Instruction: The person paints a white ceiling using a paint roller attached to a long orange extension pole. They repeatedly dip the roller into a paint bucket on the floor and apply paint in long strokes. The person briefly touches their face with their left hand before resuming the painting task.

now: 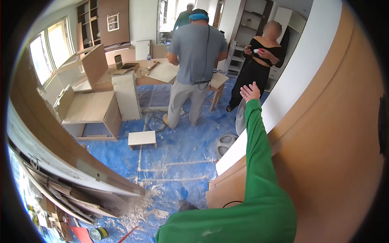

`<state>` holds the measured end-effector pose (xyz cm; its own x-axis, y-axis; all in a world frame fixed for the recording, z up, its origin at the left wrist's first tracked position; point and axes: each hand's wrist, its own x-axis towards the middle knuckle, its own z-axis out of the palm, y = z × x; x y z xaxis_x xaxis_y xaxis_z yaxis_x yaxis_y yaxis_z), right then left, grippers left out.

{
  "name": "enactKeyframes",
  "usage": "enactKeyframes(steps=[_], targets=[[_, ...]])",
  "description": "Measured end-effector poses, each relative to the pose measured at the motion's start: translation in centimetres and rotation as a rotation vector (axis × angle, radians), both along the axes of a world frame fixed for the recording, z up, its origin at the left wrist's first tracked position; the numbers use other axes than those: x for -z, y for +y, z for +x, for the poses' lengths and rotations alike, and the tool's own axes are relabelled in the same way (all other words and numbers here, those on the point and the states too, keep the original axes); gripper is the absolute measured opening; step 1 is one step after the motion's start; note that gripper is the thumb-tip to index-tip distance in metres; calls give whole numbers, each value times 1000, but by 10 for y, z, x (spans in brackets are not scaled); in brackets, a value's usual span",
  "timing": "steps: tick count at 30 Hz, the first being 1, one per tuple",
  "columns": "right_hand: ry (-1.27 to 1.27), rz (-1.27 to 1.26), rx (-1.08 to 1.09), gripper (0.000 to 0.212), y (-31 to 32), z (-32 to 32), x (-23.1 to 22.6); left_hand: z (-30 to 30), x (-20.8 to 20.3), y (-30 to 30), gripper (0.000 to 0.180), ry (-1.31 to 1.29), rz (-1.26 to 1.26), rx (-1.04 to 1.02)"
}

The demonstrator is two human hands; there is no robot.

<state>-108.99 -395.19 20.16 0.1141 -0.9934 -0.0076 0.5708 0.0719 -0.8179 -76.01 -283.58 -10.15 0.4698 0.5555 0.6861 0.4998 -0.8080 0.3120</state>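
My right hand (250, 92) is stretched out ahead at the end of a green sleeve (259, 141). Its fingers are spread and nothing is in them. In the picture it overlaps the dark trousers of a standing person (261, 60), who holds a small white and red thing (256, 51); I cannot tell any contact. A white wall edge (291, 81) runs close beside my forearm. My left hand is out of the picture.
Another person (196, 52) in grey stands with their back to me at a workbench (142, 69) holding a hammer (153, 67). A low white-topped stool (142, 138), cables (154, 121) and wooden cabinets (91, 107) stand on blue floor sheeting (178, 150). Rubble (135, 208) lies by the doorway.
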Motion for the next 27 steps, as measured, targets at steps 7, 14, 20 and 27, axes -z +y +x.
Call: enactKeyframes(steps=[7,14,20,27], targets=[[-3,-17,13,68,-33,14,-1,5,20,8,34,103,122,-108],[23,17,-4,61,-44,19,11,3,39,6,31,154,175,-156],[2,-62,-78,58,-62,14,36,-23,24,32,29,226,275,-192],[-28,-47,92,75,-62,4,14,-32,2,60,24,399,410,-282]])
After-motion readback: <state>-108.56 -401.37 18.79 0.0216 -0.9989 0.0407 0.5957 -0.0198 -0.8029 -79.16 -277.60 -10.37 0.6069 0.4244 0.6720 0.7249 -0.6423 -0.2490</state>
